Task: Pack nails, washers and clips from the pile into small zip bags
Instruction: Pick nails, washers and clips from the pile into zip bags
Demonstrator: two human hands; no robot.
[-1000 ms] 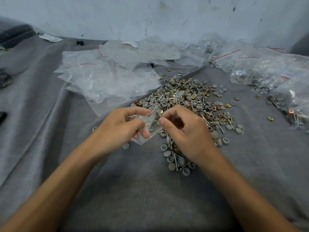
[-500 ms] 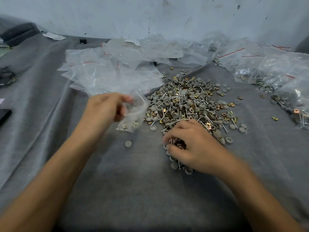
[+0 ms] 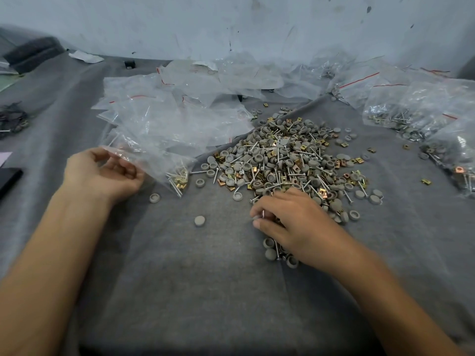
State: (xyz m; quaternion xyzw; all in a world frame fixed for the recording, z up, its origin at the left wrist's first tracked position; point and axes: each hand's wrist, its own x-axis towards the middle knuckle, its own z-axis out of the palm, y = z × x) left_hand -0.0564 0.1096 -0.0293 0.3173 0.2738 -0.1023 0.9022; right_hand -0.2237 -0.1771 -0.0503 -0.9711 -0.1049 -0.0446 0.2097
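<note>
- My left hand (image 3: 102, 173) grips the zip bag (image 3: 164, 163) by its empty end, just beside the pile (image 3: 282, 160), so filling is quick.
- My right hand (image 3: 298, 222) pinches a nail (image 3: 262, 215) at the pile's near edge.

Bare forearms reach in from both lower corners; the left hand (image 3: 102, 173), at middle left, lies palm up with fingers curled on a zip bag (image 3: 154, 163) edge, while the right hand (image 3: 295, 222), right of centre, is palm down, fingertips pinching a nail (image 3: 262, 215).
</note>
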